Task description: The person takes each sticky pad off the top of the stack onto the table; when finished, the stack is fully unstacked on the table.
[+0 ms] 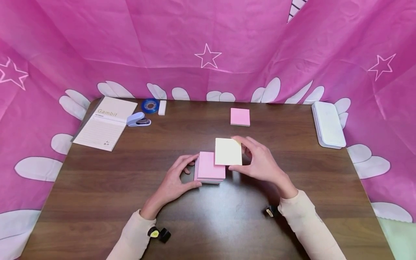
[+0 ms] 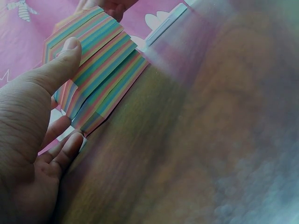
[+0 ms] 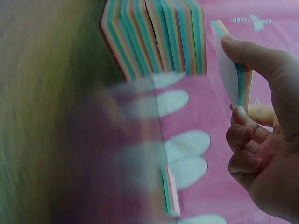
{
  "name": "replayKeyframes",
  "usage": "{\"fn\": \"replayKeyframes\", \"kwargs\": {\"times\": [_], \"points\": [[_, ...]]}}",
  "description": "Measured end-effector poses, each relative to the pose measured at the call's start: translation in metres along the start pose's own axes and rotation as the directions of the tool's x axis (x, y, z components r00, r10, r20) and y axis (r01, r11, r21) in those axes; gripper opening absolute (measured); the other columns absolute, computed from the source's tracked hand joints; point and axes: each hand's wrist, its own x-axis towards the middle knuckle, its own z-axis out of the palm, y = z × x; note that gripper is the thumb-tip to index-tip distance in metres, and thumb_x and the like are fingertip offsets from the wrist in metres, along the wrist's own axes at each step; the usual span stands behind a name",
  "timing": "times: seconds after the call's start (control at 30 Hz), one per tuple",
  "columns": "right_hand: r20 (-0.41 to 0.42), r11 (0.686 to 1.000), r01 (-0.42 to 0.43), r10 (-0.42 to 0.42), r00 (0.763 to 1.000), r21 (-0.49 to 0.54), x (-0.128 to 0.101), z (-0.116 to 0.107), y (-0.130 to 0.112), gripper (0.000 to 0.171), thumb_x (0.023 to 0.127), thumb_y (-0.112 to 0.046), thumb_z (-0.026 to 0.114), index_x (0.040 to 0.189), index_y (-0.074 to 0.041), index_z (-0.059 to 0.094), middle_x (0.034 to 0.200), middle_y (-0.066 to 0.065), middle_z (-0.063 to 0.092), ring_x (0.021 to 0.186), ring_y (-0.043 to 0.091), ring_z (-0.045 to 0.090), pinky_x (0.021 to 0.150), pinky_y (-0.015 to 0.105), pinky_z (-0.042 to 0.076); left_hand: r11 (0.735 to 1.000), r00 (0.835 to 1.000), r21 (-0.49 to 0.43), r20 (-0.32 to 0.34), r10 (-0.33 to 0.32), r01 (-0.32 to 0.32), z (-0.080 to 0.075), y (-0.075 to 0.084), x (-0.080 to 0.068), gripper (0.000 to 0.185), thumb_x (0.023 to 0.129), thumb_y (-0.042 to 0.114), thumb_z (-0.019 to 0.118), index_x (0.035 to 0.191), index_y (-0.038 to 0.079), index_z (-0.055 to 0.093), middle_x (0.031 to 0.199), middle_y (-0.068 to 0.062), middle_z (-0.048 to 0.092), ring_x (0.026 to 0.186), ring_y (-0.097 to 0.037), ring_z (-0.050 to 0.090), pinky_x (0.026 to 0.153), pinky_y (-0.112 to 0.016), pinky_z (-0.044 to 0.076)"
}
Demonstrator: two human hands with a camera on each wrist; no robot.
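Note:
A stack of sticky note pads (image 1: 211, 166), pink on top with striped multicoloured sides, stands on the table in front of the person. My left hand (image 1: 177, 179) grips its left side, thumb at the near face and fingers at the far side; the thumb lies across the striped edges (image 2: 100, 65) in the left wrist view. My right hand (image 1: 260, 159) pinches a single sticky note pad (image 1: 228, 151), pale yellow on top, by its right part. This pad overlaps the stack's far right corner in the head view, and the right wrist view shows it apart from the stack (image 3: 159, 39).
Another pink pad (image 1: 240, 117) lies farther back. At the back left are a notebook (image 1: 105, 122), a stapler (image 1: 138, 119), blue tape (image 1: 150, 105) and a white eraser (image 1: 162, 107). A white case (image 1: 329, 124) is at the right edge. Pink curtain (image 1: 169, 39) surrounds the table.

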Motion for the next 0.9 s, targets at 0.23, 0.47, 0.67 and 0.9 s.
{"fn": "replayKeyframes", "kwargs": {"times": [0.23,0.47,0.67,0.9], "points": [[-0.060,0.998,-0.044,0.042,0.997,-0.037,0.003,-0.020,0.040,0.088,0.075,-0.026,0.104,0.152,-0.012,0.064,0.095,0.003,0.059,0.084,0.017,0.055,0.069,0.034,0.044,1.000,1.000,-0.003,0.009,-0.007,0.007,0.000,0.001,0.000,0.090,0.088,0.027,0.098,0.166,0.031,0.053,0.152,0.001,0.055,0.112,-0.019,0.058,0.096,-0.033,0.048],[-0.116,0.983,-0.162,0.152,0.982,-0.088,-0.001,-0.033,0.084,0.082,0.079,-0.025,0.101,0.150,-0.009,0.064,0.101,0.010,0.064,0.088,0.023,0.060,0.074,0.037,0.044,1.000,1.000,-0.014,0.008,-0.008,0.008,-0.001,0.001,-0.001,0.091,0.087,0.026,0.099,0.166,0.031,0.053,0.153,0.001,0.055,0.115,-0.020,0.057,0.097,-0.034,0.048],[-0.121,0.959,-0.246,0.230,0.966,-0.140,-0.006,-0.040,0.114,0.077,0.082,-0.030,0.099,0.147,-0.007,0.064,0.098,0.012,0.063,0.088,0.025,0.058,0.074,0.039,0.041,1.000,1.000,-0.008,0.010,-0.004,0.004,-0.002,0.000,0.000,0.090,0.088,0.027,0.098,0.166,0.030,0.053,0.153,0.001,0.054,0.115,-0.020,0.057,0.097,-0.034,0.048],[-0.078,0.931,-0.302,0.292,0.953,-0.204,-0.003,-0.047,0.132,0.075,0.087,-0.034,0.096,0.148,-0.006,0.061,0.100,0.014,0.060,0.091,0.029,0.057,0.075,0.042,0.041,1.000,1.000,-0.002,0.010,-0.008,0.008,-0.002,0.000,0.000,0.091,0.087,0.027,0.099,0.166,0.031,0.053,0.153,0.001,0.054,0.114,-0.020,0.057,0.097,-0.035,0.048]]}}
